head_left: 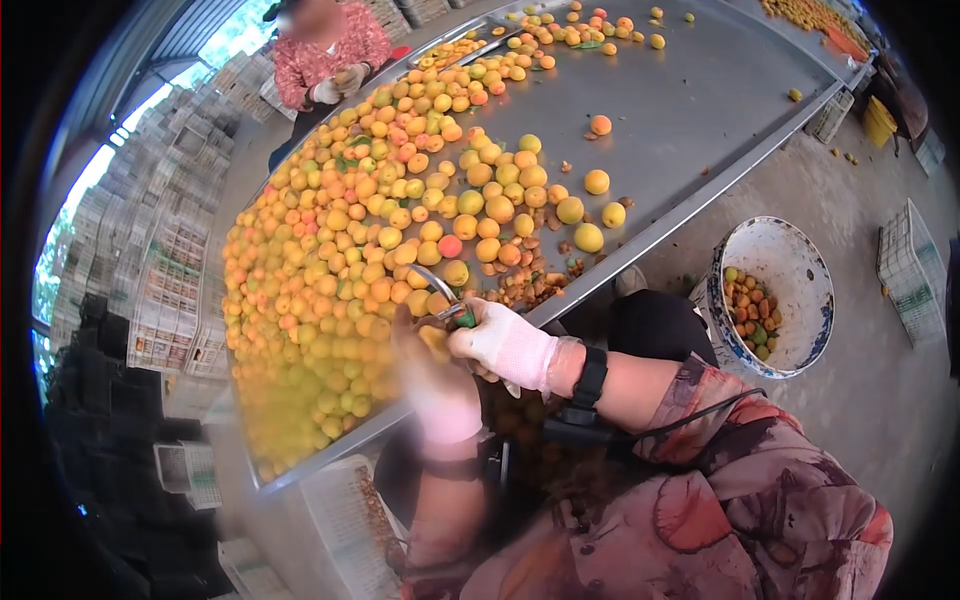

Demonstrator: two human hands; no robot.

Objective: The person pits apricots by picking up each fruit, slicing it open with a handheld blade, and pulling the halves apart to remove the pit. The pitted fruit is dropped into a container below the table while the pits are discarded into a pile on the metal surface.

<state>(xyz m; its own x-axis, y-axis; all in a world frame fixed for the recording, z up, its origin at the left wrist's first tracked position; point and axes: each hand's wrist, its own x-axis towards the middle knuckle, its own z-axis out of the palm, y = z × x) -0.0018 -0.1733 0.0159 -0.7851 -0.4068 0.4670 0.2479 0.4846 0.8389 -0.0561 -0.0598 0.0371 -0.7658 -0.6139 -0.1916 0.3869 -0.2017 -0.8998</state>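
My right hand (505, 345), in a white glove with a black strap at the wrist, grips a small knife (447, 300) that has a green handle and a curved metal blade. Just beside it, my left hand (437, 385), in a pinkish glove and blurred, is closed on an apricot (432, 340) at the near edge of the metal table (690, 110). The blade points at that fruit. A large heap of yellow and orange apricots (340, 250) covers the table beyond both hands.
Loose pits (540, 280) lie by the table edge. A white bucket (800, 250) with fruit inside stands on the floor to the right, with a plastic crate (910, 270) beyond it. Another person (330, 50) in gloves works at the far end. Stacked crates (170, 250) fill the left.
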